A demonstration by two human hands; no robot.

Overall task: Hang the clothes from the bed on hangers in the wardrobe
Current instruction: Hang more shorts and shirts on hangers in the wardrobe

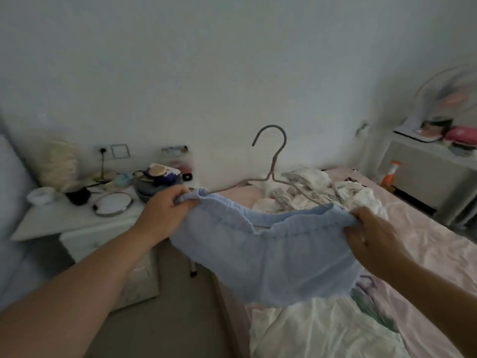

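While stretched wide over the bed, pale blue gathered-waist cloth garment [260,251], gripped at either end of its elastic band: left hand [165,208] curled tight round the left end, right hand [371,236] pinching the right end between thumb and fingers. Thin grey wire hanger [273,161] upright between them, hook at top, arms running down into the waistband. By the look of it, mid-way through fitting the garment on the hanger; next, settling the band evenly on both arms, then carrying it off to the wardrobe, not in view. One hanger, one blue garment in hand. On the pink-sheeted bed [426,244], one heap of crumpled white patterned clothes [320,189], pieces too tangled to count.
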